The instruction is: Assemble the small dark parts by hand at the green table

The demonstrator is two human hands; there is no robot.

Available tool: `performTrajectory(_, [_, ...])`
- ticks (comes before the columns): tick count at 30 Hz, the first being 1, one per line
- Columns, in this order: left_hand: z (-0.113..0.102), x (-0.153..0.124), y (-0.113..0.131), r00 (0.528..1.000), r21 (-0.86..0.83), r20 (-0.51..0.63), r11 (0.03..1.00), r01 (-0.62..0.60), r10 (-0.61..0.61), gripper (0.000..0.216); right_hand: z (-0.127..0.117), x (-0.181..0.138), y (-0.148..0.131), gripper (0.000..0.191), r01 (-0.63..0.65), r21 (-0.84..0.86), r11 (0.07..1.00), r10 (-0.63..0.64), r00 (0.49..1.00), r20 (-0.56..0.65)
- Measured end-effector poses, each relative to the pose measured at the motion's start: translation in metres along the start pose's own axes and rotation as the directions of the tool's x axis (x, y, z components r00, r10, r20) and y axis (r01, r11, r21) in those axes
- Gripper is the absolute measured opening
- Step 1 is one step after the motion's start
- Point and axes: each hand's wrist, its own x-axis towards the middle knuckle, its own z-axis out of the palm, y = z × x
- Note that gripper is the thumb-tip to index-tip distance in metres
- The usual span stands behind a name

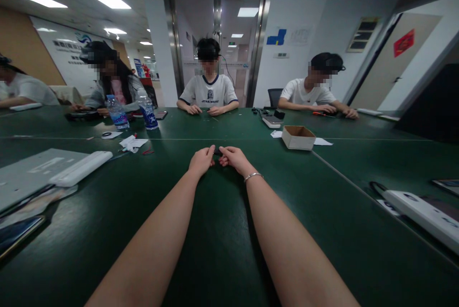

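Both my arms reach forward over the green tabletop [218,230]. Between my hands is a small dark object [217,151], too small to make out its kind. My left hand [202,160] pinches it from the left, thumb on top and fingers curled. From the other side my right hand [234,158] pinches it too, its fingertips almost meeting the left ones. A silver bracelet [253,176] circles my right wrist. My fingers hide much of the object.
Beyond my right hand stands an open cardboard box [298,138]. Two bottles [117,115] and paper scraps [132,143] lie ahead left. A grey panel [39,168] and a phone [19,235] are at left, a white power strip [423,211] at right. Several people sit across.
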Motion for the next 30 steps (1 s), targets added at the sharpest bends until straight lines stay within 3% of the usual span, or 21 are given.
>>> performTrajectory(9, [0.003,0.004,-0.007,0.998,-0.045,0.061,0.999,-0.017,0.02,0.036,-0.004,0.002,0.003,0.008,0.019,0.074,0.997,-0.019,1.0,0.001])
performTrajectory(14, [0.005,0.007,-0.013,0.996,-0.085,0.081,0.996,-0.041,0.048,0.031,-0.006,0.004,0.006,0.01,0.048,0.123,0.991,-0.048,0.999,-0.008])
performTrajectory(30, [0.005,0.013,-0.016,0.996,-0.148,0.082,0.989,-0.003,0.016,0.06,-0.007,-0.004,0.003,0.022,0.111,0.119,0.987,-0.115,0.993,0.026])
